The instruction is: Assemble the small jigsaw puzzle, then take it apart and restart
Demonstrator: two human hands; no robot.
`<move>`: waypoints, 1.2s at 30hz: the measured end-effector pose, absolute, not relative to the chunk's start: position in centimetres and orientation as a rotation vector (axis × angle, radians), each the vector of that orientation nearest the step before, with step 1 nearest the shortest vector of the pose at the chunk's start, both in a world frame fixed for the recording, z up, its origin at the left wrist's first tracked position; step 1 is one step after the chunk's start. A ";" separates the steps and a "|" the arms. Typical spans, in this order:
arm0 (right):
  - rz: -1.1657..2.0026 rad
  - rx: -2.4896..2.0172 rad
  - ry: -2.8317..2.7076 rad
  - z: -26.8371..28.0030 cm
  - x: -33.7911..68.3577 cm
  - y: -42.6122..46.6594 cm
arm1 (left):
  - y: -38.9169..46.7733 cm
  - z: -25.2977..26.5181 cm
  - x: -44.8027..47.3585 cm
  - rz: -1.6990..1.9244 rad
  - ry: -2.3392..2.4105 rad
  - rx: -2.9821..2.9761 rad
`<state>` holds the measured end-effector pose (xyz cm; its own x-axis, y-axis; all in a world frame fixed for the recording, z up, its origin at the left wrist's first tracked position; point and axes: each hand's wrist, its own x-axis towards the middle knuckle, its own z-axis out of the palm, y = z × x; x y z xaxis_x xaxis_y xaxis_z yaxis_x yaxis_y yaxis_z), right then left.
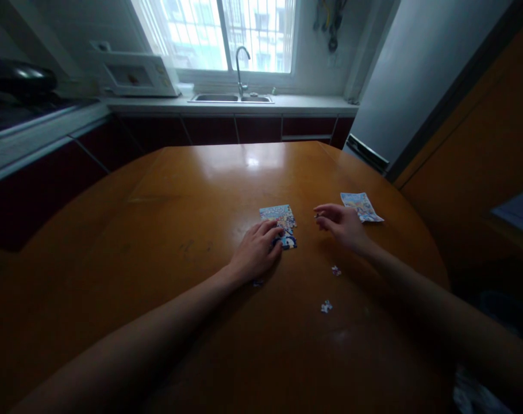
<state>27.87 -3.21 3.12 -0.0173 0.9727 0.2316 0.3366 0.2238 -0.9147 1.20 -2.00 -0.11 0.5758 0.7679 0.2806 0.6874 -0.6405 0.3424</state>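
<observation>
A partly joined jigsaw puzzle (275, 213) in blue and mixed colours lies on the wooden table. My left hand (258, 246) rests over its left and lower part, fingers spread and touching it, hiding some of the picture. To the right of the puzzle, my right hand (337, 223) is raised a little above the table, thumb and fingertips pinching a small puzzle piece. Two loose pieces lie nearer to me, a reddish one (336, 270) and a pale one (326, 306). A dark piece (258, 283) sits beneath my left wrist.
A creased picture sheet (361, 206) lies behind my right hand. The round-sided table (192, 190) extends toward a counter with a sink (216, 98) and a microwave (134, 75). A fridge (386, 86) stands at the right.
</observation>
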 end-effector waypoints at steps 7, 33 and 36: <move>0.907 -1.184 -1.474 -0.2 24.5 1.2 | -2.2 -0.4 1.1 0.611 1.219 2.603; 0.773 -1.310 -1.844 0.4 25.1 0.3 | -2.4 0.3 1.1 0.579 1.228 2.615; 0.758 -1.305 -1.846 0.4 25.0 0.2 | -2.4 0.2 1.1 0.589 1.227 2.614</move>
